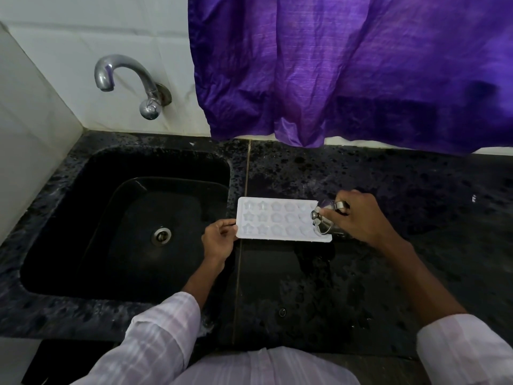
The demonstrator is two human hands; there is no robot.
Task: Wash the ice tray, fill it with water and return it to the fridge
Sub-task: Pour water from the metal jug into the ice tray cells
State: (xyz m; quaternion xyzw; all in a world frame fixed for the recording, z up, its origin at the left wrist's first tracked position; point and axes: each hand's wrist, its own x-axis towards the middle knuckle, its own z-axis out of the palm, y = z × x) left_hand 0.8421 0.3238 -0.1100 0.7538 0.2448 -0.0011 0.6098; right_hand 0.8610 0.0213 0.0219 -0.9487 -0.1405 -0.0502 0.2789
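Ice tray [280, 219]: white, star and flower moulds, flat on dark speckled bench [388, 273], just right of sink [230, 173] rim. Left hand [219, 240]: pinching tray's left edge, thumb on top. Right hand [358, 215]: curled round small steel vessel [326, 220], tilted over tray's right end. Bench surface glossy, seam line running near to far beside sink. Sink black, steel drain [161, 236] mid-basin. Chrome tap [125, 81] on white tiled wall [83, 37], far left. Purple cloth [347, 65] hanging far right, hem reaching bench's far edge.
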